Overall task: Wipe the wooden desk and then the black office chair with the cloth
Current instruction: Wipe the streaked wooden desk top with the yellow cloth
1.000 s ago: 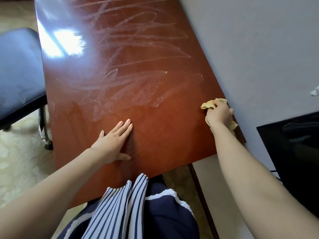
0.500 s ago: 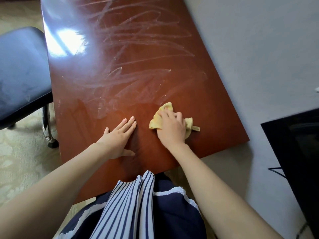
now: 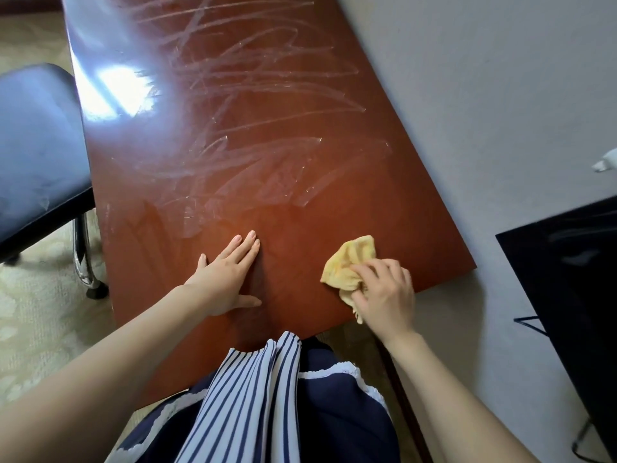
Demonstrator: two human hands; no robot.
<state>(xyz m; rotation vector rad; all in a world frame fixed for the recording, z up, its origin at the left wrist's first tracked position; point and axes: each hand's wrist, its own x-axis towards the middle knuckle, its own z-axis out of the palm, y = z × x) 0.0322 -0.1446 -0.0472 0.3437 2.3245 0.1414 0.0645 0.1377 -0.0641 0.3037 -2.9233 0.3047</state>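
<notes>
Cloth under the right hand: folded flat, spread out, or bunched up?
Bunched up. The yellow cloth shows crumpled folds, and the right hand grips it against the wooden desk.

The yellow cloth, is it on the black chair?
No, the right hand grips the cloth on the wooden desk; the chair is away at the left.
</notes>
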